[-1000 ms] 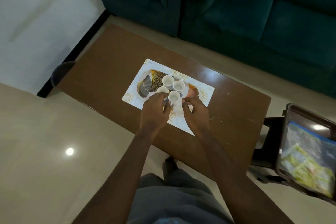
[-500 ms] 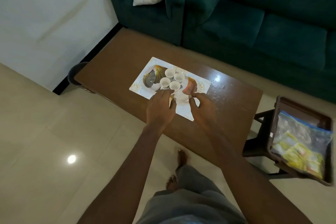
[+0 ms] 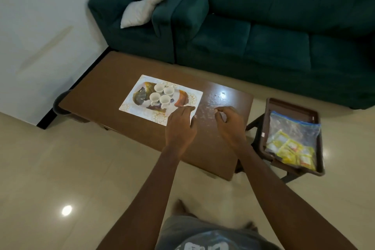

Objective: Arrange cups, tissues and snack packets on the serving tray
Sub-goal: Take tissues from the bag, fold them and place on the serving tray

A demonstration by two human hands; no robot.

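Note:
A white patterned serving tray (image 3: 129,105) lies flat on the brown coffee table (image 3: 113,75). Several small white cups (image 3: 161,94) stand clustered at its middle. My left hand (image 3: 180,126) hovers over the tray's near right corner, fingers apart, holding nothing. My right hand (image 3: 230,125) is over bare tabletop right of the tray, fingers loosely curled and empty. A clear zip bag of yellow snack packets (image 3: 292,140) lies in a dark brown tray (image 3: 288,105) on a stool to the right. No tissues can be made out.
A dark green sofa (image 3: 263,26) with a white cushion (image 3: 148,4) runs along the far side. A dark round object (image 3: 58,101) sits by the table's left end. My bare feet (image 3: 180,207) stand on the glossy tiled floor (image 3: 60,168).
Both hands have come off the cups and drawn back to the right. The view has pulled back and turned right, showing more of the sofa and the snack tray.

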